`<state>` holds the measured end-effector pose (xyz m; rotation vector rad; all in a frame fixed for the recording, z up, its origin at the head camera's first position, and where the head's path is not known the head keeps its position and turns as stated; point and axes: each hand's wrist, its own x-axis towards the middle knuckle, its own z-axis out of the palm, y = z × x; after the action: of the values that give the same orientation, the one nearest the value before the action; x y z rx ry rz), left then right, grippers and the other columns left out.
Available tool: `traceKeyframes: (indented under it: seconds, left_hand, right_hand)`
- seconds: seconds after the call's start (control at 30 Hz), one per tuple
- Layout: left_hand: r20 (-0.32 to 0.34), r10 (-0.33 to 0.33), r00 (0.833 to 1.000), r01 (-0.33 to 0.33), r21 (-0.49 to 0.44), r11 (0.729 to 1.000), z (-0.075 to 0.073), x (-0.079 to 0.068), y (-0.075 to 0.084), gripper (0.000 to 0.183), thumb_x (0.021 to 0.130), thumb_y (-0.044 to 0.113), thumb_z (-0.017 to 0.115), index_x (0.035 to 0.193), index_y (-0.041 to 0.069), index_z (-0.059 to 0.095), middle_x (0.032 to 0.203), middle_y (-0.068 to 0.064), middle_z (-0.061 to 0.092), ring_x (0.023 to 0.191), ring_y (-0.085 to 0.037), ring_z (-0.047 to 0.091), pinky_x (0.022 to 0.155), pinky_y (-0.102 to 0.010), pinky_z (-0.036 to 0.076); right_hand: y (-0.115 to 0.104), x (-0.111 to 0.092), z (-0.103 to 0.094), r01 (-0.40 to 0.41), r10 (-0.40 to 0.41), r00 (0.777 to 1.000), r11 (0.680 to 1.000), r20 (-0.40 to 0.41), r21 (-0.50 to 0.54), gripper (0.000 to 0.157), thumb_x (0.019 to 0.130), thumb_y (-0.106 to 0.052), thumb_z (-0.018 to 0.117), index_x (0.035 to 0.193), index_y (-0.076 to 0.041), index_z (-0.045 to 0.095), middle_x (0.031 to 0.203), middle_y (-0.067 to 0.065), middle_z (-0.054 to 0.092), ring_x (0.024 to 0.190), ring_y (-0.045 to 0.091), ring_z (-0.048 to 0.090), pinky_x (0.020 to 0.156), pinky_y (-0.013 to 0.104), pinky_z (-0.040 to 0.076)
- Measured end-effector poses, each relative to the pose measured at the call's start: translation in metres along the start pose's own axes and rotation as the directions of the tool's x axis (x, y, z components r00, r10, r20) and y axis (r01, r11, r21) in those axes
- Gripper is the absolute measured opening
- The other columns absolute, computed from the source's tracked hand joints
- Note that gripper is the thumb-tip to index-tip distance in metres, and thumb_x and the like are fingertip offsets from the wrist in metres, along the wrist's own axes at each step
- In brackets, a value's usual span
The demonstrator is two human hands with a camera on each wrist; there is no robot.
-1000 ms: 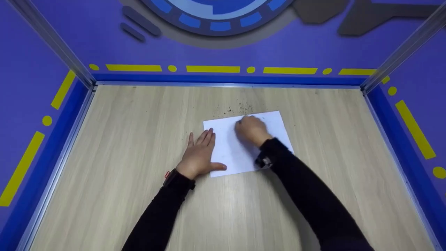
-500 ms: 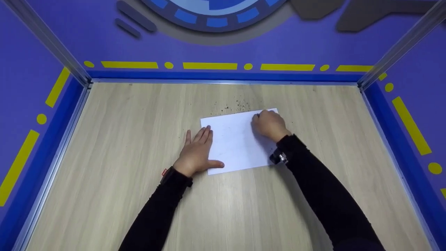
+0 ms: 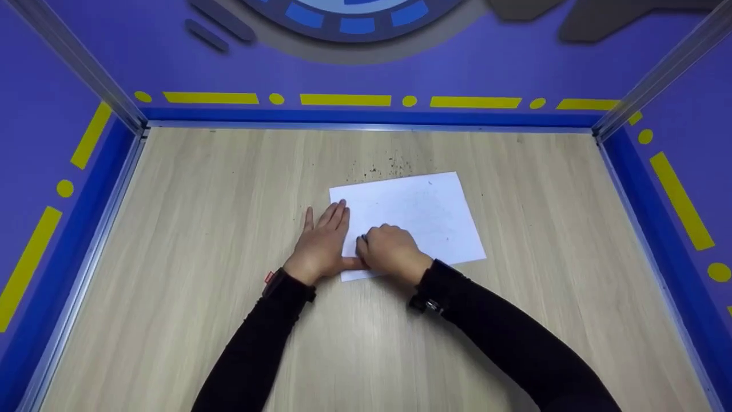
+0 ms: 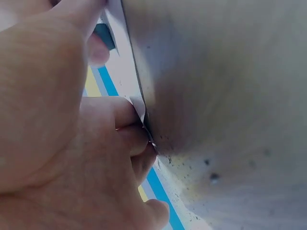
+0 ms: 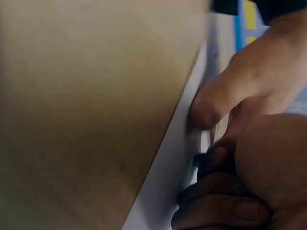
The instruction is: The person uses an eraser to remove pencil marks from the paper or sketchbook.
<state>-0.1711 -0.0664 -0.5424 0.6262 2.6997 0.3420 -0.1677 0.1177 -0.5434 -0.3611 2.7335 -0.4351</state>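
Note:
A white sheet of paper [image 3: 434,212] lies slightly turned on the wooden table. My left hand [image 3: 320,246] rests flat on its left edge, fingers spread and the thumb reaching over the paper. Near that thumb, my right hand [image 3: 394,252] grips a small dark eraser against the lower left part of the sheet. Mostly covered by the curled fingers, the eraser [image 4: 104,36] shows a dark teal end in the left wrist view. Faint grey marks and a few specks are visible on the paper.
Dark crumbs [image 3: 394,166] are scattered on the table [image 3: 229,229] just beyond the paper's far edge. Purple-blue panels [image 3: 366,80] with yellow marks enclose the back and both sides, joined by metal rails.
My right hand first swept right to the paper's upper right, then came back down and left beside the left thumb, still gripping the eraser. The left hand stays in place on the sheet.

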Motion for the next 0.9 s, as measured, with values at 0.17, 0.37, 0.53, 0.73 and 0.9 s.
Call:
traceKeyframes:
  seconds: [0.17, 0.37, 0.53, 0.73, 0.9]
  left_hand:
    - [0.008, 0.003, 1.0, -0.003, -0.016, 1.0, -0.001, 0.001, 0.0, 0.13, 0.088, 0.074, 0.079, 0.176, 0.0, 0.017, 0.188, -0.015, 0.008, 0.176, -0.032, 0.007, 0.139, -0.069, -0.004]
    - [0.021, 0.0, 1.0, 0.0, -0.025, 1.0, 0.001, 0.001, -0.001, 0.131, 0.089, 0.075, 0.078, 0.176, 0.0, 0.015, 0.188, -0.015, 0.006, 0.176, -0.032, 0.005, 0.139, -0.069, -0.004]
    - [0.027, -0.005, 1.0, 0.005, -0.026, 1.0, 0.001, 0.001, -0.002, 0.131, 0.089, 0.075, 0.079, 0.176, 0.0, 0.015, 0.188, -0.015, 0.005, 0.176, -0.032, 0.004, 0.139, -0.069, -0.005]
    - [0.026, 0.002, 1.0, -0.002, -0.02, 1.0, 0.001, 0.001, -0.002, 0.132, 0.089, 0.075, 0.079, 0.176, -0.001, 0.016, 0.187, -0.018, 0.007, 0.176, -0.035, 0.006, 0.139, -0.07, -0.004]
    - [0.014, 0.006, 1.0, -0.006, -0.001, 1.0, 0.002, 0.002, 0.0, 0.132, 0.088, 0.076, 0.078, 0.175, -0.002, 0.018, 0.187, -0.018, 0.009, 0.176, -0.035, 0.008, 0.139, -0.07, -0.002]
  right_hand:
    - [0.031, -0.007, -0.013, -0.05, 0.05, 0.999, 0.998, 0.001, -0.042, 0.047, 0.112, -0.036, 0.051, 0.087, -0.005, 0.075, 0.097, 0.024, 0.078, 0.09, 0.044, 0.076, 0.079, 0.06, 0.065]
    - [0.095, -0.025, -0.03, -0.164, 0.164, 0.984, 0.986, -0.071, 0.011, 0.055, 0.111, -0.037, 0.047, 0.083, 0.001, 0.075, 0.096, 0.029, 0.078, 0.087, 0.046, 0.075, 0.079, 0.063, 0.062]
    - [0.127, -0.035, -0.037, -0.228, 0.23, 0.969, 0.973, -0.086, 0.034, 0.056, 0.111, -0.036, 0.043, 0.078, 0.0, 0.07, 0.093, 0.026, 0.075, 0.079, 0.036, 0.065, 0.073, 0.059, 0.058]
    - [0.095, -0.036, -0.028, -0.153, 0.164, 0.972, 0.985, -0.167, 0.078, 0.052, 0.111, -0.037, 0.051, 0.08, -0.003, 0.077, 0.092, 0.026, 0.079, 0.086, 0.044, 0.074, 0.081, 0.061, 0.06]
    - [0.037, -0.03, -0.01, -0.013, 0.019, 0.994, 0.999, -0.111, 0.053, 0.05, 0.109, -0.038, 0.053, 0.072, -0.01, 0.07, 0.083, 0.021, 0.077, 0.08, 0.044, 0.075, 0.075, 0.061, 0.061]
